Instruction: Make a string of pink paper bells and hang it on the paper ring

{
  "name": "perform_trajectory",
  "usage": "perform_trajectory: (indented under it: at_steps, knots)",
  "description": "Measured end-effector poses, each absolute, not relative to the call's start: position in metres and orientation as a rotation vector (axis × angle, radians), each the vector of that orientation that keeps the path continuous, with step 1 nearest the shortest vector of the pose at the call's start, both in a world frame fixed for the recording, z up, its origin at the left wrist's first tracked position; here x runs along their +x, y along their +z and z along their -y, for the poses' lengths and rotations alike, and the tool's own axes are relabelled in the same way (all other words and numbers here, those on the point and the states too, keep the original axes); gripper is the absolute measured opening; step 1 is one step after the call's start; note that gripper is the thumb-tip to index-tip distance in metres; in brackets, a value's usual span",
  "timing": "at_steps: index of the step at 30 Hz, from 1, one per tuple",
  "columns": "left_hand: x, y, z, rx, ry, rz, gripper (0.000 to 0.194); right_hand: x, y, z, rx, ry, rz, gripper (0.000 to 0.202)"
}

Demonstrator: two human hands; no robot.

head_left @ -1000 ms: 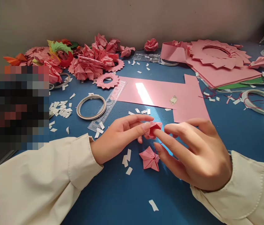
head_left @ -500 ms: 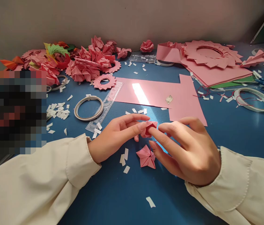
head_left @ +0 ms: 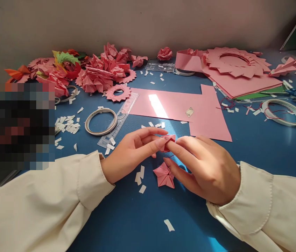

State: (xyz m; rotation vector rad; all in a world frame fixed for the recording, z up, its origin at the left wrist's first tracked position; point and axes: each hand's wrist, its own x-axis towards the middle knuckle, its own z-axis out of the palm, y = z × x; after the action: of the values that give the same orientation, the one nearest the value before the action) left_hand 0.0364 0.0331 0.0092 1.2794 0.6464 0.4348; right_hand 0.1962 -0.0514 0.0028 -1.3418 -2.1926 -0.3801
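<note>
My left hand (head_left: 132,150) is closed on a small pink folded-paper flower (head_left: 169,142), pinched between its thumb and fingers. My right hand (head_left: 203,164) has its index finger in the flower's fold, with the other fingers curled behind; part of the flower is hidden. The right thumb hangs lower, by the edge of a five-pointed pink paper star (head_left: 165,175) lying on the table. A thin red thread shows near that thumb. Small white paper strips (head_left: 138,178) lie to the left of the star.
Beyond my hands lie pink paper sheets (head_left: 211,115), a clear ruler (head_left: 121,117) and a tape roll (head_left: 101,121). Folded paper flowers (head_left: 95,78) are heaped at the back left. Another tape roll (head_left: 283,112) is on the right, near a large pink paper ring (head_left: 238,61).
My right hand has moved slightly left, and its fingers have drawn in closer around the pink flower. The left hand keeps its hold. The star stays on the table.
</note>
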Motion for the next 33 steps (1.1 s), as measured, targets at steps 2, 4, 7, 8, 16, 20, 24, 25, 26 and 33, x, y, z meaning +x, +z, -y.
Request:
perform_trajectory:
  at_steps: [2,4,7,8,16,20,24,25,26,33]
  knots:
    - [0.036,0.008,-0.029,1.311,0.493,-0.661,0.021,0.196,0.002,0.052,-1.316,-0.253,2.109,0.023]
    - [0.034,0.008,-0.024,1.398,0.572,-0.642,0.024,0.195,0.003,0.052,-1.292,-0.061,2.004,0.024]
    - [0.031,0.008,-0.019,1.690,0.647,-0.548,0.029,0.194,0.006,0.053,-1.305,0.284,1.781,0.020]
    - [0.030,0.008,-0.018,1.795,0.662,-0.530,0.029,0.193,0.007,0.053,-1.321,0.379,1.700,0.017]
    - [0.032,0.006,-0.016,1.967,0.779,-0.712,0.011,0.194,0.011,0.050,-1.356,0.972,1.273,0.014]
    - [0.031,0.009,-0.018,2.017,0.783,-0.701,0.007,0.194,0.009,0.049,-1.335,1.060,1.206,0.013]
    - [0.030,0.011,-0.020,2.065,0.812,-0.681,0.006,0.195,0.008,0.049,-1.323,1.043,1.191,0.014]
    - [0.030,0.011,-0.020,2.065,0.809,-0.672,0.007,0.196,0.007,0.049,-1.313,1.032,1.189,0.015]
    - [0.030,0.012,-0.020,2.062,0.807,-0.663,0.007,0.196,0.007,0.049,-1.304,1.024,1.186,0.016]
    - [0.031,0.026,-0.019,1.871,0.829,-0.653,0.006,0.199,0.010,0.050,-1.248,1.076,1.222,0.026]
